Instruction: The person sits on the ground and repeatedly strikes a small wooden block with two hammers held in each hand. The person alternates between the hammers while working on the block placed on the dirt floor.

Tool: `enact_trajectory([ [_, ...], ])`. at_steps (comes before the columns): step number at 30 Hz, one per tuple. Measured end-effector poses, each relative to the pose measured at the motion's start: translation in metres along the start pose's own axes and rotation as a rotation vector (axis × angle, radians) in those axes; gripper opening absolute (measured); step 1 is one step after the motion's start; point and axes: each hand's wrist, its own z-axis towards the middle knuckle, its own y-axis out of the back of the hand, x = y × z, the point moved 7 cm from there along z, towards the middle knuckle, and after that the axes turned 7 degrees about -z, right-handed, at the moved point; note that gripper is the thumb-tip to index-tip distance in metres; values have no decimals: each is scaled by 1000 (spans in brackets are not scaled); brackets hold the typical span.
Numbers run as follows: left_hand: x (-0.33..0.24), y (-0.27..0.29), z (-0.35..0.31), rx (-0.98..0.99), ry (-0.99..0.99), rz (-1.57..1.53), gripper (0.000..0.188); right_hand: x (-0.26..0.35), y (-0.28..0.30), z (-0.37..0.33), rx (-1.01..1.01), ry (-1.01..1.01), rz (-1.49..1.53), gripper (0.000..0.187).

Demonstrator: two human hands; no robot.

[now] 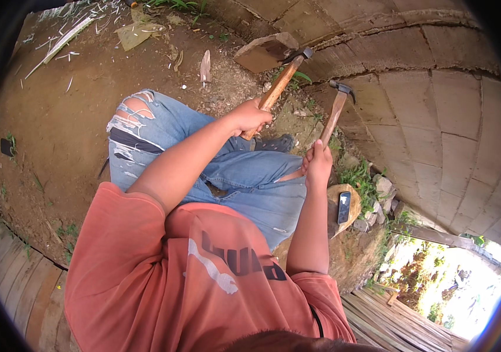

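Note:
My left hand point(252, 116) is closed round the lower handle of a claw hammer point(278, 87), whose wood is light orange-brown. Its dark metal head points away from me, close to a flat brown block point(266, 51) at the foot of the wall. Another claw hammer point(335, 110), with a browner handle, stands up from my right hand point(318, 162), fingers wrapped round the handle's end. That hammer's head is near the wall, apart from the first one. Both hands are above my bent legs in torn blue jeans point(250, 196).
A block wall point(415, 105) curves along the right. On a cut stump point(353, 202) beside my right forearm lies a dark phone point(343, 207). Stones point(384, 190) and weeds line the wall. Wood shavings and a pale strip point(65, 42) lie on the dirt at far left; planks point(21, 281) at lower left.

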Motion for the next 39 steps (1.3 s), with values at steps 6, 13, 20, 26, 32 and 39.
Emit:
enact_trajectory([
  [6, -19, 9, 0, 180, 79, -359, 33, -43, 25, -16, 1, -47, -10, 28],
  [13, -49, 60, -20, 203, 72, -477, 22, -45, 3, -1, 10, 34, 13, 28],
  [20, -72, 86, -31, 207, 157, -367, 19, -52, 0, 13, -63, 145, -259, 40],
  [26, -65, 77, -40, 144, 256, -183, 22, -42, 2, 10, -54, 166, -292, 42],
  [32, -40, 25, -54, 21, 301, 42, 26, -50, 5, 12, -68, 169, -237, 42],
  [39, -14, 30, -59, -40, 207, 6, 27, -39, 5, 10, -109, 261, -349, 41],
])
